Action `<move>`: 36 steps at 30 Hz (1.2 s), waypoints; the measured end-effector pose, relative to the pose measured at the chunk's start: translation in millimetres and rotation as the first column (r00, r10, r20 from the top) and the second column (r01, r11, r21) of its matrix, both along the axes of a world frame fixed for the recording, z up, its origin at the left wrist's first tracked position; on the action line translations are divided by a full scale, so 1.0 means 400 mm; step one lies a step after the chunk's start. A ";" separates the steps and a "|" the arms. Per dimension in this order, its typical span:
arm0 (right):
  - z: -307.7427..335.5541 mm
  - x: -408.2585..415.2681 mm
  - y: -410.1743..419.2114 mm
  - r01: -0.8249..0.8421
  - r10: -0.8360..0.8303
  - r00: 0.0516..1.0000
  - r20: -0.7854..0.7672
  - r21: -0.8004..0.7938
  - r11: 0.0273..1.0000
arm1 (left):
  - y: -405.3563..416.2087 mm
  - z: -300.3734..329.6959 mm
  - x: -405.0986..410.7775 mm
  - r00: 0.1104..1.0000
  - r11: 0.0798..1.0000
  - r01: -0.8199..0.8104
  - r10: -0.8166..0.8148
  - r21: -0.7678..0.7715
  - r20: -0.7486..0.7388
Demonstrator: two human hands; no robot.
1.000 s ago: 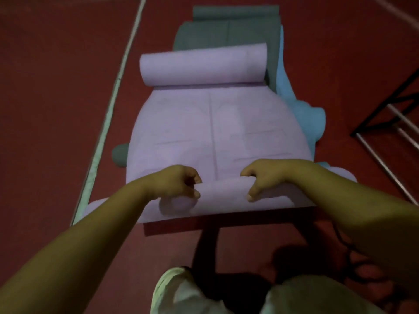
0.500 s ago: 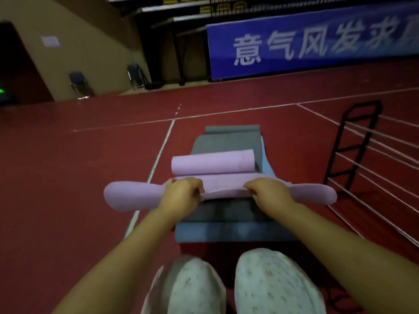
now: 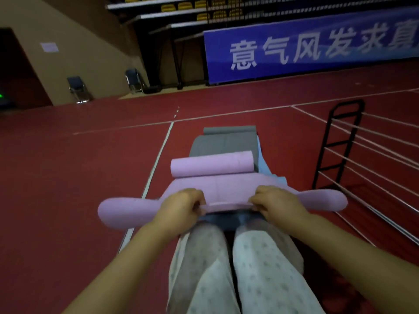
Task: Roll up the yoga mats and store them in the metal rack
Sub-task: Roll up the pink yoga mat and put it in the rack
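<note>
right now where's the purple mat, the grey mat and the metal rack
purple mat (image 3: 212,165): head view, on its rolled-up far end
grey mat (image 3: 224,143): head view, on the flat part beyond the purple roll
metal rack (image 3: 335,141): head view, on the black end frame

Both hands, left hand (image 3: 181,208) and right hand (image 3: 276,206), are lifting the purple mat (image 3: 217,189)'s near rolled edge higher and nearer, above the knees (image 3: 226,250).

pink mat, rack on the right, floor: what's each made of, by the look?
Pink mat: soft matte foam, probably; it curls and droops at both ends without creasing.
Rack: metal; thin black painted frame, pale bare-looking rods.
Floor: red, faintly glossy with painted white lines, likely vinyl or rubber sports surface.
</note>
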State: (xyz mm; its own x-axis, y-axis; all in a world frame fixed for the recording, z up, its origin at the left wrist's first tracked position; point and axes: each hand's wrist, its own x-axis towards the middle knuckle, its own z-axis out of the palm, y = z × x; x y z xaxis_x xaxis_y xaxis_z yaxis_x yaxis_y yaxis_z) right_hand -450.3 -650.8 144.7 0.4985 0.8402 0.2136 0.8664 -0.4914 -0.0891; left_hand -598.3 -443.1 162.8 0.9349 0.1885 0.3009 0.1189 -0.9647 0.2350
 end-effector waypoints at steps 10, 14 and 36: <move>-0.088 -0.105 -0.115 -0.111 0.126 0.990 -0.061 0.202 0.973 | -0.074 -0.045 -0.124 0.990 0.991 0.125 -0.127 -0.037 -0.057; -0.113 -0.131 -0.110 -0.095 0.113 0.987 -0.112 0.156 0.983 | -0.048 -0.052 -0.148 0.982 0.983 0.112 -0.132 -0.145 -0.134; -0.122 -0.140 0.010 -0.031 -0.032 0.981 0.192 0.319 0.947 | -0.036 -0.098 -0.066 0.998 0.996 -0.050 0.051 0.076 -0.019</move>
State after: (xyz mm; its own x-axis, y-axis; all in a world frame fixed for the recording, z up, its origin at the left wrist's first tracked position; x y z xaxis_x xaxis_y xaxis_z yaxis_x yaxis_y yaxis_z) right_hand -506.3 -646.6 95.7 0.4216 0.7117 0.5618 0.8823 -0.4650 -0.0731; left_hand -624.7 -457.3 123.5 0.9310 0.2132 0.2964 0.1722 -0.9722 0.1584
